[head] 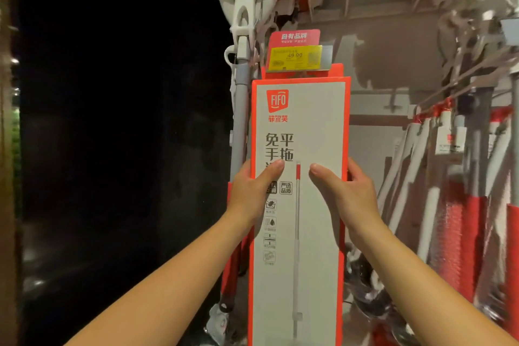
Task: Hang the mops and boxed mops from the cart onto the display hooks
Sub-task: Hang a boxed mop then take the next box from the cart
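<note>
The boxed mop (317, 126) is a tall, thin box. It stands straight up in the middle, right in front of the shop wall. Its front is white, its edges are bright orange-red, and it has a red FIFO badge near the top. Below the badge are big dark letters and a drawing of a long mop.

The left hand (250, 191) grips the box's left edge and the right hand (348, 194) grips its right edge. Both thumbs lie flat on the front, and the fingers curl round behind.

Just above the box are a yellow price tag (295, 57) and a red sign (295, 36). A grey mop (241, 109) hangs beside it on the left. Red and white mops (460, 219) hang on the right.
</note>
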A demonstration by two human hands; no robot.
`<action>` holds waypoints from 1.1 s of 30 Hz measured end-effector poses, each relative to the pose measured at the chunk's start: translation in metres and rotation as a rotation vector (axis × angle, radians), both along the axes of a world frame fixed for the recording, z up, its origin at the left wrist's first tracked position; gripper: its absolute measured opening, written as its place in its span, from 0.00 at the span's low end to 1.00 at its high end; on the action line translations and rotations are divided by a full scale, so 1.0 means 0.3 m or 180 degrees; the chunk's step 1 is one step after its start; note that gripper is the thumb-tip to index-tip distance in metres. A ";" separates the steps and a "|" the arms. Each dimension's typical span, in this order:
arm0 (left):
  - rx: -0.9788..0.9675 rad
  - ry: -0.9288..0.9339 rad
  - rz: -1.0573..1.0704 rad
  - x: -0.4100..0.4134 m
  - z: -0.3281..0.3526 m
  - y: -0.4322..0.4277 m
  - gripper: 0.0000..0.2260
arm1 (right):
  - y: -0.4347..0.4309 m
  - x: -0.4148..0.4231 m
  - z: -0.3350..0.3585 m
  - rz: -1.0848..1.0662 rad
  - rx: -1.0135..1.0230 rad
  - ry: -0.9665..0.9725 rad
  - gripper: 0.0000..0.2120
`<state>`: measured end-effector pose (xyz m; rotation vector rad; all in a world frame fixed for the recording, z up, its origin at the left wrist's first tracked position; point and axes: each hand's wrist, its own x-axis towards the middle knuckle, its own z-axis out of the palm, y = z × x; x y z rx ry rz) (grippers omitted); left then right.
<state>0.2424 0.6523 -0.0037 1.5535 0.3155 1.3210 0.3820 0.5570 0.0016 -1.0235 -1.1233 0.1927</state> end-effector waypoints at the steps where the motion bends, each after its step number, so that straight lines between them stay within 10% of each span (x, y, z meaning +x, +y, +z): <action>1: -0.0048 -0.0015 -0.0059 0.007 0.005 0.014 0.15 | 0.014 0.004 0.003 -0.0016 -0.0010 0.0017 0.11; 15: -0.0065 -0.0022 0.0229 0.140 -0.073 0.200 0.26 | 0.157 0.088 -0.058 -0.0863 -0.0333 -0.0411 0.31; 25: 0.0106 0.0000 0.0465 0.152 -0.104 0.232 0.05 | 0.206 0.085 -0.101 -0.1106 -0.0245 -0.0601 0.28; 33: 0.0038 0.0054 0.0348 0.161 -0.125 0.224 0.24 | 0.215 0.064 -0.130 -0.1449 -0.0315 -0.0630 0.32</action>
